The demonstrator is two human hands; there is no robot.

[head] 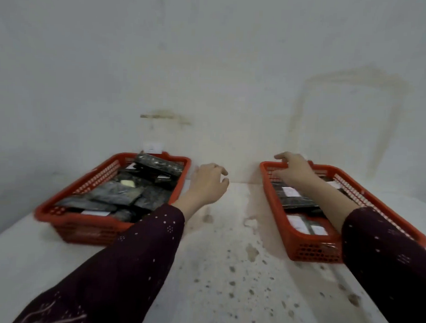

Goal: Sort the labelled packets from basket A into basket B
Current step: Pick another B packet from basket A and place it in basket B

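Observation:
Two red plastic baskets stand on a white table. The left basket holds a loose pile of several dark packets, some with white labels. The right basket holds a few dark packets with white labels laid flat. My left hand hovers just right of the left basket's far corner, fingers curled apart, holding nothing. My right hand reaches over the far end of the right basket, fingers bent down at its far rim; whether it holds anything is hidden.
The white table is stained with brown spots between the baskets and toward the front. A pale wall rises right behind the baskets. A small white label is on the wall behind the left basket. Dark patterned sleeves cover both forearms.

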